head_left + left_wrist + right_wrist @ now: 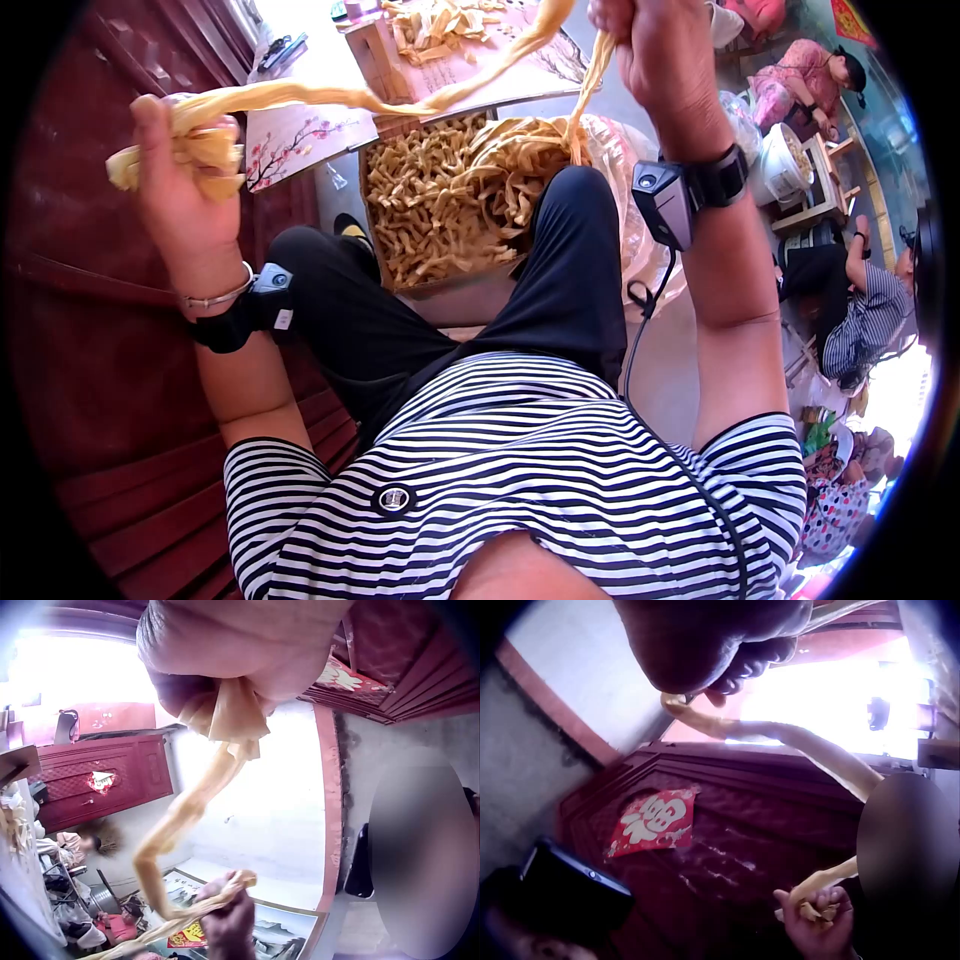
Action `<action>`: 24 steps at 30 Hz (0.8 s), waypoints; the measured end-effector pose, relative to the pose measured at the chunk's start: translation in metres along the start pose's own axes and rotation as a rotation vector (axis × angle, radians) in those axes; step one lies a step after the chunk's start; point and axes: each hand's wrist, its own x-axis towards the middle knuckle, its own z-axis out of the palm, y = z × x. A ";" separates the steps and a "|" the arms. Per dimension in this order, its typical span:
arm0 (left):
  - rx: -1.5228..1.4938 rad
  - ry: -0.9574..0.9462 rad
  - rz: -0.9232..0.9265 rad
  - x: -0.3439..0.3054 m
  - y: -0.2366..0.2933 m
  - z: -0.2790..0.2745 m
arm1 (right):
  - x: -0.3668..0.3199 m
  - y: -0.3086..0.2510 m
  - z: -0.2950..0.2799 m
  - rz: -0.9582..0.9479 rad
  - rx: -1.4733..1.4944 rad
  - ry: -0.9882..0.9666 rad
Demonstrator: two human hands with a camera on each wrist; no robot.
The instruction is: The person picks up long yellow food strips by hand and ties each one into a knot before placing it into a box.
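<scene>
Yellow strip stretches between the hands: left hand fingers clench its bunched end, and right hand, cut off above, grips the other.

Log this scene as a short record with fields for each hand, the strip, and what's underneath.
left hand: grips the bunched end of a long pale yellow soft strip
right hand: raised, grips the other end
strip: spans between both hands, dipping midway
underneath: brown cardboard box of short yellow knotted pieces, between the knees
</scene>
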 end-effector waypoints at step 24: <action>1.111 -0.405 0.220 -0.034 -0.060 0.018 | -0.051 0.097 0.014 0.200 -0.819 -0.863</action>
